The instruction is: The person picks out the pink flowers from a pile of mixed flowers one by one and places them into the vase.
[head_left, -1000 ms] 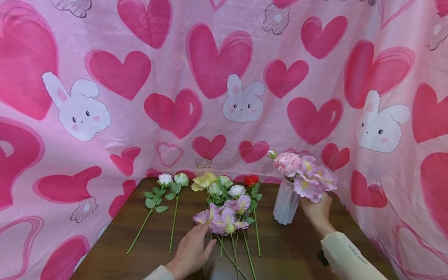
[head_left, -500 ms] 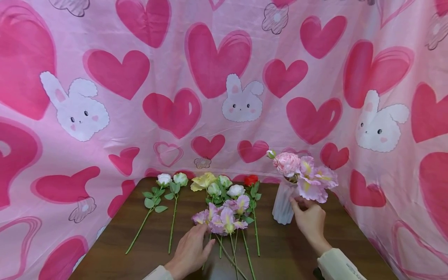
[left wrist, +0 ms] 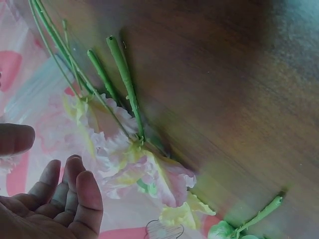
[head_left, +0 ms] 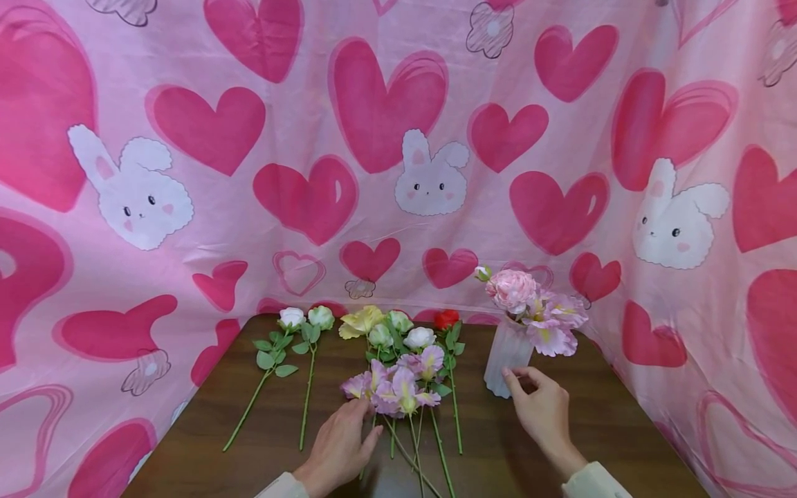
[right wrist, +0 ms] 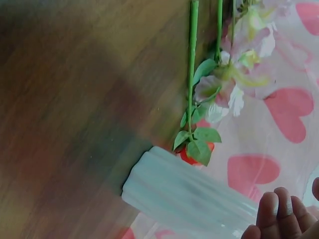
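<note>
A white fluted vase (head_left: 507,349) stands on the right of the table. It holds a pink peony-like flower (head_left: 512,289) with a small bud and purple irises (head_left: 554,321) leaning to the right. My right hand (head_left: 542,408) is beside the lower right of the vase, fingers loosely bent; thumb and fingertips overlap its side, and contact is unclear. My left hand (head_left: 342,443) rests by a cluster of loose purple irises (head_left: 405,394), its fingertips at the left bloom. In the left wrist view its fingers (left wrist: 89,191) are relaxed, with nothing between them and the thumb.
Two white-green roses (head_left: 305,318) with long stems lie at the left. Behind the irises lie a yellow flower (head_left: 362,321), several pale roses (head_left: 420,339) and a red rose (head_left: 447,319). Pink heart-patterned cloth (head_left: 386,235) surrounds the brown table (head_left: 205,415).
My right hand has let go of the purple iris at the vase and moved down along the vase's side. The iris has settled slightly lower and leftward. My left hand has stayed put.
</note>
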Available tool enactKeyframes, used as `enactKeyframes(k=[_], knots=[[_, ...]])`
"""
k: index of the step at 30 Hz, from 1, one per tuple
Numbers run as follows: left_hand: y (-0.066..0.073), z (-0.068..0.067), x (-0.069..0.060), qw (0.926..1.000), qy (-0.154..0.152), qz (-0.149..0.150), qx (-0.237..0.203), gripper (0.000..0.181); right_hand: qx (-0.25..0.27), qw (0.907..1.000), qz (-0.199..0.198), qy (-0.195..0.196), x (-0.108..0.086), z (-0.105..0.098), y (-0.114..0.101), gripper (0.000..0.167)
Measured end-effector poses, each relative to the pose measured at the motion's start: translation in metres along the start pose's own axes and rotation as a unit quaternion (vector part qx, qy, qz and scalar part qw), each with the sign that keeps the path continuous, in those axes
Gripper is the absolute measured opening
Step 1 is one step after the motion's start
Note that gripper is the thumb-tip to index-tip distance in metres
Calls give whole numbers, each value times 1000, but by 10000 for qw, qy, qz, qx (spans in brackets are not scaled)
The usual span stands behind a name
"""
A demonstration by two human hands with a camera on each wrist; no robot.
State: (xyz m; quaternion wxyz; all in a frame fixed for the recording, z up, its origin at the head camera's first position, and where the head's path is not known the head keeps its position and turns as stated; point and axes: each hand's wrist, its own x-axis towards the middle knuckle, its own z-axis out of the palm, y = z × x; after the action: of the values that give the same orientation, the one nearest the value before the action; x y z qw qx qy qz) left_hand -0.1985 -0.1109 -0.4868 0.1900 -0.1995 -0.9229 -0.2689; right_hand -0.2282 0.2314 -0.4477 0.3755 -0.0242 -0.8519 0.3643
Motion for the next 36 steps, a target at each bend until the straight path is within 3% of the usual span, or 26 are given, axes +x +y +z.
enactKeyframes(k=[7, 14, 24, 30, 36], knots=[[2, 1, 0, 10000, -11, -14, 11, 20, -205, 9991, 63, -367, -13, 0, -3, 9], [3, 0, -1, 10000, -12, 10, -68, 20, -253, 9980, -176, -552, -25, -3, -6, 11], [5, 4, -3, 10000, -26, 18, -43, 21, -422, 9947, 110, -932, -41, -9, -10, 17], [8, 5, -2, 9995, -267, -17, -140, 20, -454, 9915, 214, -1197, -51, -10, -9, 18], [13, 8, 0, 9973, -629, -156, -360, 19, -596, 9817, 576, -1713, -59, -13, -9, 28]])
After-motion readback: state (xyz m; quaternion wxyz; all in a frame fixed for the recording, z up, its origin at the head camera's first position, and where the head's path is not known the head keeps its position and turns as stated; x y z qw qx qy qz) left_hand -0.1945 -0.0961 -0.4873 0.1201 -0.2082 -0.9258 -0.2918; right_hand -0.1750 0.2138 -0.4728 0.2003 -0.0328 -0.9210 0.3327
